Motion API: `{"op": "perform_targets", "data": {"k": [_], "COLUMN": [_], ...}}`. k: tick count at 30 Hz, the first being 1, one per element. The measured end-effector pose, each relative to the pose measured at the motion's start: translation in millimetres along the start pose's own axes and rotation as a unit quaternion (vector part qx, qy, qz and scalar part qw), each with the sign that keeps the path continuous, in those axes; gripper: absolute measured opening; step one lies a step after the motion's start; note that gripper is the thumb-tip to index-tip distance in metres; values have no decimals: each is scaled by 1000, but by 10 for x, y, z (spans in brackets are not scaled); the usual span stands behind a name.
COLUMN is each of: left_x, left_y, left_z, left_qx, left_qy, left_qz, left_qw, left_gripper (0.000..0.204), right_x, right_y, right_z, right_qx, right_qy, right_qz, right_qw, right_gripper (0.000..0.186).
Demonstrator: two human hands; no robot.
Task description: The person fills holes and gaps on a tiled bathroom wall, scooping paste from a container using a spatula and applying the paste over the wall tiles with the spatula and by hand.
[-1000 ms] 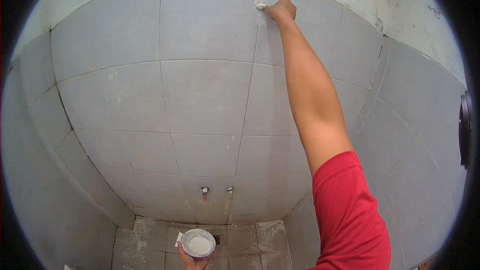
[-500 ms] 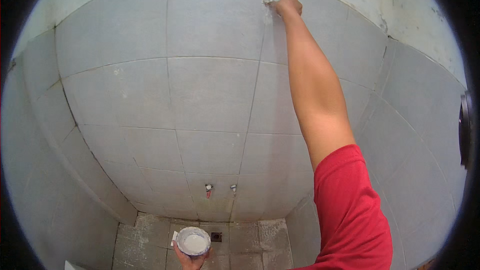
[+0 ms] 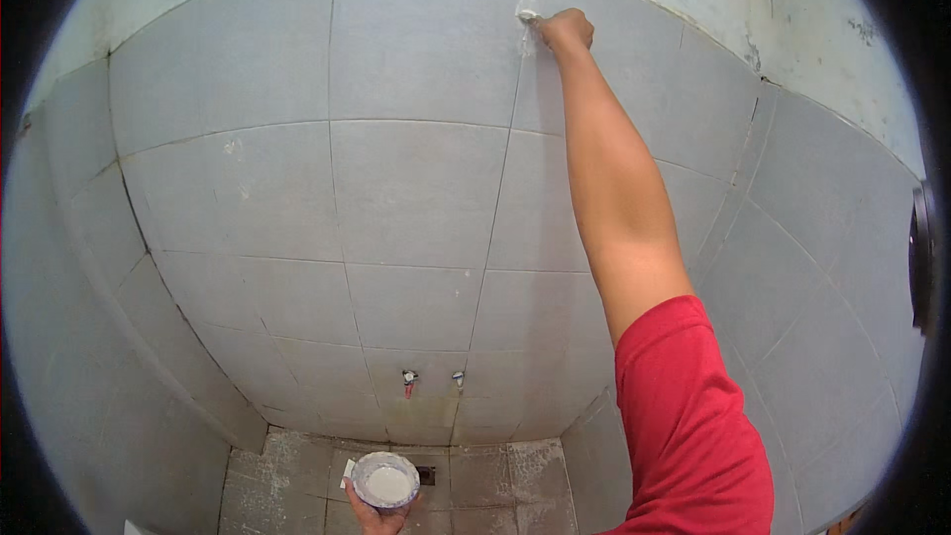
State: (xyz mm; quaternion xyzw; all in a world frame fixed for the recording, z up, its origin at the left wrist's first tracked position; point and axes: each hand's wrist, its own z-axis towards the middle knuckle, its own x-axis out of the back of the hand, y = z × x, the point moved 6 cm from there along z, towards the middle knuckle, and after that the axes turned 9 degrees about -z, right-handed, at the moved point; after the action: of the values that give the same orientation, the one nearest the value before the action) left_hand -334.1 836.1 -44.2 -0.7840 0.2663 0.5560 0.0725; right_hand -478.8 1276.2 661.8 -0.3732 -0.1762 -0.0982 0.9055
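My right hand (image 3: 567, 30) is raised high against the tiled wall, its fingers closed on a small flat tool (image 3: 532, 19) that is mostly hidden by the hand. The tool's end touches a wet-looking smear of white paste (image 3: 525, 41) over a vertical tile joint (image 3: 512, 129). Low in front of me, my left hand (image 3: 377, 519) grips a round bowl (image 3: 416, 487) from below and the side. White paste (image 3: 386, 484) lies inside it, and its rim is coated too. A white flat piece (image 3: 348, 474) shows beside the bowl, close to my left fingers.
Two taps, one with a red part (image 3: 409, 383) and one plain (image 3: 458, 378), stick out low on the wall. A dark floor drain (image 3: 427, 476) lies behind the bowl. Side walls close in at left and right; a dark object (image 3: 921, 258) juts in at far right.
My right hand has moved slightly down along the joint, and the white patch there looks more spread. The view has shifted a little; my left hand still holds the bowl.
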Motion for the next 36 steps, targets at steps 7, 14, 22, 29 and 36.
{"op": "perform_targets", "data": {"k": [7, 14, 22, 29, 36], "left_x": [-176, -34, 59, 119, -3], "left_y": [-17, 18, 68, 75, 65], "left_z": [-106, -58, -132, -128, -120], "left_qx": [5, -10, -35, -23, -46], "left_qy": [-3, -35, 11, 13, -11], "left_qz": [19, 23, 23, -3, -25], "left_qw": [1000, 999, 999, 1000, 999], "left_gripper": [80, 79, 79, 79, 77], "right_x": [-40, 1, 66, 46, 438], "right_y": [83, 81, 101, -3, -26], "right_z": [41, 91, 97, 95, 29], "right_qx": [-8, -22, -61, 44, 99], "right_qy": [-45, 0, -16, 10, 179], "right_qz": [28, 7, 32, -52, -113], "right_qw": [999, 1000, 997, 998, 972], "right_gripper": [44, 43, 50, 59, 81]}}
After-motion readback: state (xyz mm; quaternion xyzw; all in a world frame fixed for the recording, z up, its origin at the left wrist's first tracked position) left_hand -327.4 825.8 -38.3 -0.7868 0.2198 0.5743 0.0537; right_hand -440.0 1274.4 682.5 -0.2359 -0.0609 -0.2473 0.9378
